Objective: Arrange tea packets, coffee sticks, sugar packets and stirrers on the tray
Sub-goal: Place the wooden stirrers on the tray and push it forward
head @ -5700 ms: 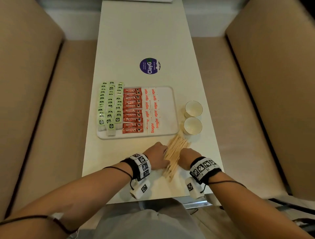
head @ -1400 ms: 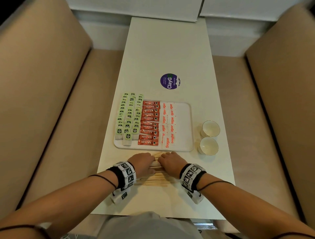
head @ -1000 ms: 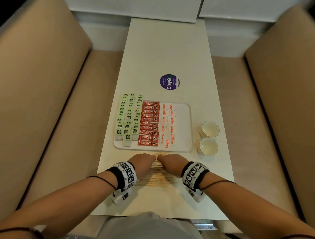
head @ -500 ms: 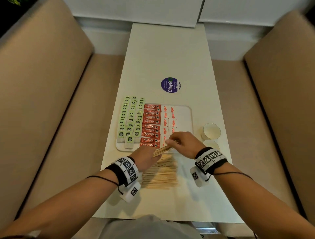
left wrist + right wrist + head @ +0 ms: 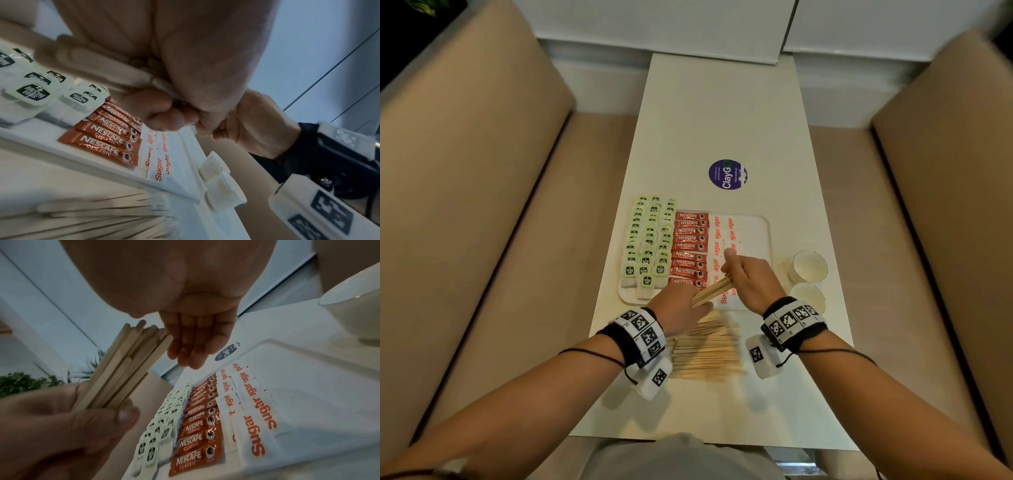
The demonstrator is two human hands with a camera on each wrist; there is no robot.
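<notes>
Far left on the tray (image 5: 760,226), the green tea packets (image 5: 649,240) are laid out in rows, some hanging over the tray's left rim. Right beside them the red coffee sticks (image 5: 690,248) are stacked in a column, and next to those the white sugar packets (image 5: 722,236) are lined up. The right part of the tray is left bare.

Just in front of the tray, a bundle of wooden stirrers (image 5: 714,290) is gripped by the left hand (image 5: 678,308), fingers and thumb curled round the lower end, so it's tilted up and to the right over the tray's near edge. The top end of the bundle is touched by the right hand (image 5: 751,279), whose fingers are kept straight and together, nothing really held.

The rest of the stirrers (image 5: 705,353) are spread flat on the surface (image 5: 722,113) under the wrists. Two paper cups (image 5: 810,267) are parked right of the tray, and a purple sticker (image 5: 727,174) is seen further back.
</notes>
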